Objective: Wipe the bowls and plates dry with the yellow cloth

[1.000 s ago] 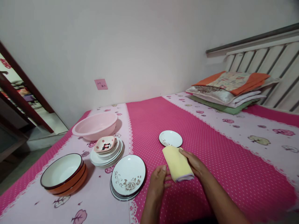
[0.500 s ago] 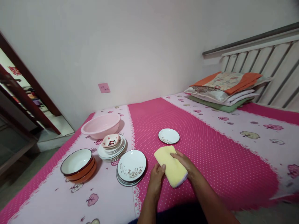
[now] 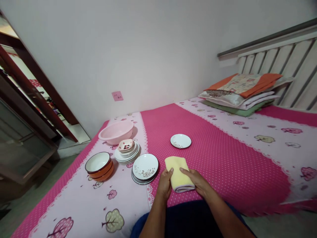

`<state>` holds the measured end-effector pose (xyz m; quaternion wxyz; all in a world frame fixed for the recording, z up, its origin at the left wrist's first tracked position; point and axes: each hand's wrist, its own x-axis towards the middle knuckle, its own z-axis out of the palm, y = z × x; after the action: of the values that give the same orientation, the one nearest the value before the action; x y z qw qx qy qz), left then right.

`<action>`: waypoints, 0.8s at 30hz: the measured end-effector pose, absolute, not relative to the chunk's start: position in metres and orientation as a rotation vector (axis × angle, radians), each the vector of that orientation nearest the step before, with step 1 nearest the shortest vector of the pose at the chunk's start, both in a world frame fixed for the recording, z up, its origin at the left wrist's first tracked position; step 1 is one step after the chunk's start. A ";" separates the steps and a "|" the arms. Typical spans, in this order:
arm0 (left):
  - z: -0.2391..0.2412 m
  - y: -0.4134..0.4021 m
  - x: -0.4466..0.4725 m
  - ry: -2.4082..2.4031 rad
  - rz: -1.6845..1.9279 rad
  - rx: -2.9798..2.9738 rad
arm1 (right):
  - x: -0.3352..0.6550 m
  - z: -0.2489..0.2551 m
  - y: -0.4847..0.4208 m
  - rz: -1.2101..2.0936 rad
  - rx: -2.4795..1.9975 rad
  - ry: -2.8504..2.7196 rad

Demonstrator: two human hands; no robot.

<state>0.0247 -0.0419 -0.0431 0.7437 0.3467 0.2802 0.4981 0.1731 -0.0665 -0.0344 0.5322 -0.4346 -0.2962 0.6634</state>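
A folded yellow cloth is held between my two hands in front of my lap. My left hand grips its left edge, thumb on top. My right hand grips the right edge, its thumb also on the upper face; the other fingers are partly hidden beneath. Just beyond the cloth lies a single white plate with a dark rim and a floral print. To the left of my left hand is a stack of similar floral plates.
Orange bowls with white insides are stacked at the left. Beside them stand white plates topped by a small patterned dish. A pink basin sits near the wall. Folded bedding is piled at the back right, by a radiator.
The cloth has turned more upright in my hands, and its folded near edge now faces me. My view has shifted, so the dishes appear further right. The plates lie as before.
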 end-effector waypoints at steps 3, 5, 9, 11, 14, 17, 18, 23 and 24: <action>-0.041 -0.050 0.023 0.659 1.109 0.826 | 0.172 -0.032 -0.079 1.657 -0.968 -0.660; -0.039 -0.061 0.020 0.708 1.119 0.886 | 0.171 -0.032 -0.083 1.714 -0.932 -0.633; -0.036 -0.090 0.008 0.879 1.176 1.026 | 0.173 -0.037 -0.086 1.802 -0.903 -0.601; -0.037 -0.102 -0.004 1.022 1.248 1.061 | 0.175 -0.041 -0.084 1.815 -0.892 -0.581; -0.036 -0.106 -0.033 1.285 1.367 1.038 | 0.176 -0.046 -0.079 1.809 -0.853 -0.531; -0.029 -0.092 -0.074 1.523 1.413 1.026 | 0.175 -0.049 -0.073 1.809 -0.785 -0.490; -0.025 -0.086 -0.087 1.596 1.407 1.032 | 0.174 -0.049 -0.072 1.815 -0.765 -0.482; -0.008 -0.051 -0.127 1.896 1.231 1.120 | 0.172 -0.047 -0.073 1.852 -0.735 -0.472; -0.006 -0.045 -0.129 1.944 1.169 1.151 | 0.172 -0.046 -0.074 1.856 -0.736 -0.474</action>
<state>-0.1291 -0.0447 -0.0060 0.2943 0.4325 0.7303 0.4393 0.1719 -0.0735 -0.0458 0.5182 -0.3066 -0.1974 0.7736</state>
